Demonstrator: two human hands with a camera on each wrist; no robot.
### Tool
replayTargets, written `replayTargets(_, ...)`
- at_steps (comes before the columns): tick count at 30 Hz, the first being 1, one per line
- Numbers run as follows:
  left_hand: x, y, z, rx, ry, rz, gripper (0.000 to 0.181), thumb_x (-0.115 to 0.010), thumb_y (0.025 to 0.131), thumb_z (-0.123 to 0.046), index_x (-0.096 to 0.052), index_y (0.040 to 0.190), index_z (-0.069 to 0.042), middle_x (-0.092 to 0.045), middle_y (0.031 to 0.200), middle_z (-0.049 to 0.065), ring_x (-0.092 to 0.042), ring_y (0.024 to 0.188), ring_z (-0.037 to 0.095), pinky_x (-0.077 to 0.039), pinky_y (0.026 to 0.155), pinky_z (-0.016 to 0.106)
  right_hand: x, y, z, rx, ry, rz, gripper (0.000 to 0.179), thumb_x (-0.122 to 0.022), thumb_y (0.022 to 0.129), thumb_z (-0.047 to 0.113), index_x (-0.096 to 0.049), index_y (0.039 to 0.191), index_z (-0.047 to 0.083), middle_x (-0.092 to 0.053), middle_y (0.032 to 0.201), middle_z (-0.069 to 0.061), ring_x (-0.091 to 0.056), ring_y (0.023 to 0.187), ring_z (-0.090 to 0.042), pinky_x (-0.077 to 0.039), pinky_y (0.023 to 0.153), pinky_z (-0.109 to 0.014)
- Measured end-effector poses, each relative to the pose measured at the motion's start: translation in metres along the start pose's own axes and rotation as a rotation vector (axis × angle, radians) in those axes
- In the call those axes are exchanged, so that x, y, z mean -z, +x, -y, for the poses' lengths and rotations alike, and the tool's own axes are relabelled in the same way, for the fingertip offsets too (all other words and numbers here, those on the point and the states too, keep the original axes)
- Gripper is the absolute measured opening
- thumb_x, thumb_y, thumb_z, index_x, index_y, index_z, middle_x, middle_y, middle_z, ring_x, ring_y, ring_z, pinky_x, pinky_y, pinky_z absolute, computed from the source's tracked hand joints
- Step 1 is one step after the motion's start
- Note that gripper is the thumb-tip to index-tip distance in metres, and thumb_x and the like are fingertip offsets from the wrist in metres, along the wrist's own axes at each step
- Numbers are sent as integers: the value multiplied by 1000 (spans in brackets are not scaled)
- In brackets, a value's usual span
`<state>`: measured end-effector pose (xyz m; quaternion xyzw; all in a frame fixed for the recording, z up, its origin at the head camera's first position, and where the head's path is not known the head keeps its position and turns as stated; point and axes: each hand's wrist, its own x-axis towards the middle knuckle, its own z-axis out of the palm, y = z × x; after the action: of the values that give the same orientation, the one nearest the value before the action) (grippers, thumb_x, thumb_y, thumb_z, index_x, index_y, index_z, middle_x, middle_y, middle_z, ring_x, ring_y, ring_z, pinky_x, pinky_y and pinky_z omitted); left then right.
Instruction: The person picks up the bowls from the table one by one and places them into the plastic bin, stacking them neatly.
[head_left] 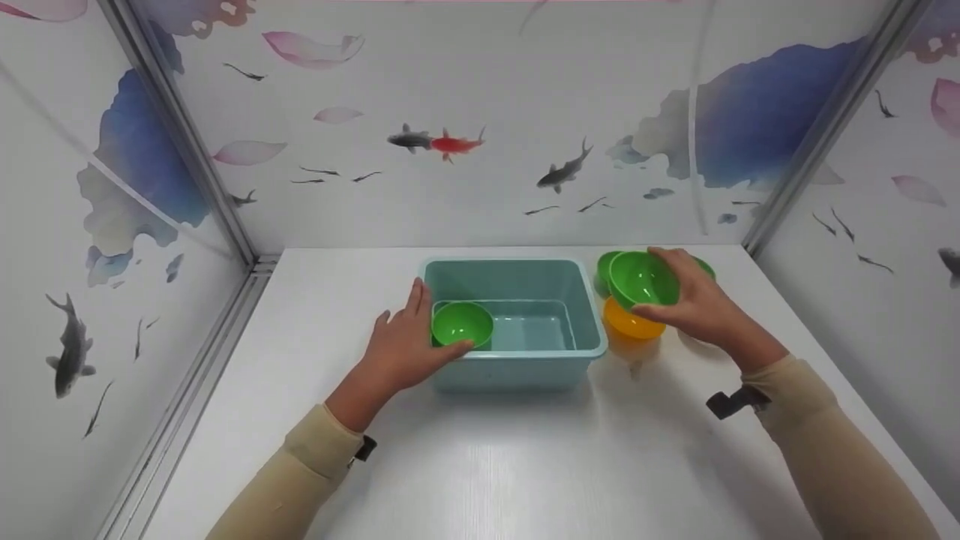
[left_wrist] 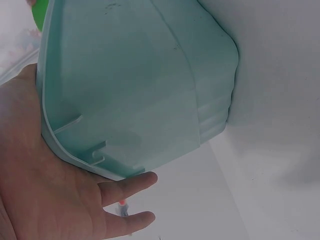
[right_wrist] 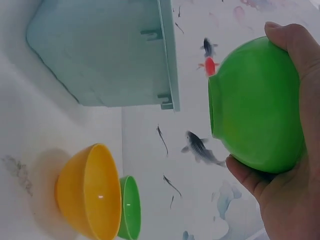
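Note:
My right hand grips a green bowl by its side, thumb near the front rim and fingers at the far side. The bowl is tilted and held up, above the yellow bowl, as the right wrist view also shows. At the front left corner of a light teal basin, my left hand rests against the rim with its fingers extended along the outside and its thumb over the front edge. Inside the basin, at the left end, sits another green bowl.
Behind the yellow bowl stands a further green bowl, partly hidden. A bit of green rim shows beyond my right hand. The white table is enclosed by printed panels at the back and on both sides.

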<state>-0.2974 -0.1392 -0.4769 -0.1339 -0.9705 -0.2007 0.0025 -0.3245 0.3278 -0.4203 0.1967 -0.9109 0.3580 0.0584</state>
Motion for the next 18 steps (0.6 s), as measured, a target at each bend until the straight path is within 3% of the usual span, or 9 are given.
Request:
replayTargets(9,2,-3,-2,-4,-6,-9,130,-56,94,-87,-9,175,4,-8,184,20,-38,161,41,-21,128,71,-9,20,19,61,5,25,100,-96,87,35,-42,167,6,-53,151,-20,-57,124,-38,-49,105,-58)
replayTargets(18,3,-2,-3,-3,-10,-6,130,-55,94,-88,-10,175,3,-8,184,20,-39,161,40,-22,128,71,-20,40,38,101,20,84,106,-98,85,35,-39,168,6,-50,154,-20,-56,130,-39,-45,113,-62)
